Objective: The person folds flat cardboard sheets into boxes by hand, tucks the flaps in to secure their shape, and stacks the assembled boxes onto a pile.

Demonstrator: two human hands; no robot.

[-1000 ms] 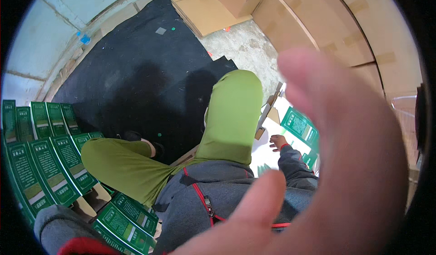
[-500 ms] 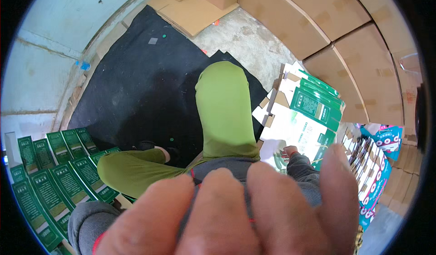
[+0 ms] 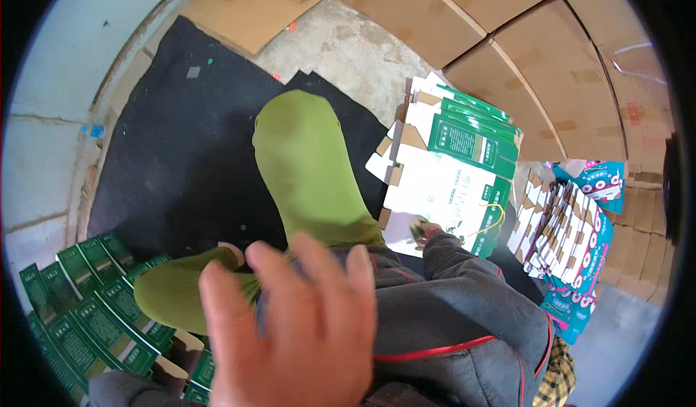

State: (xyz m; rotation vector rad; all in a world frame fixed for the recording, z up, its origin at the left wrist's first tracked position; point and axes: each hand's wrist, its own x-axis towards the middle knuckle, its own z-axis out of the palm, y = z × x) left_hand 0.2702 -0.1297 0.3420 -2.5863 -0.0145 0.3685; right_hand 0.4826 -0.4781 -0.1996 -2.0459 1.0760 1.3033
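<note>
Right hand (image 3: 428,231) is down on the stack of flat white-and-green cartons (image 3: 449,182), fingers curled onto the near edge of the top sheet, though whether they pinch it or just press on it is too small to tell. That stack lies on the floor just right of the raised green-trousered knee (image 3: 308,167), close enough, I'd judge, to pull from without leaning. Left hand (image 3: 297,327) looms right up by the camera, fingers spread apart, holding nothing, blurred and well clear of the stack. Down at the lower left, rows of folded green boxes (image 3: 80,305) stand packed side by side, apparently parked out of the way. A black mat (image 3: 181,131) lies under the legs, brown cardboard cases (image 3: 507,30) wall the far side, and blue-and-pink cartons (image 3: 580,240) fan out beyond the stack.
</note>
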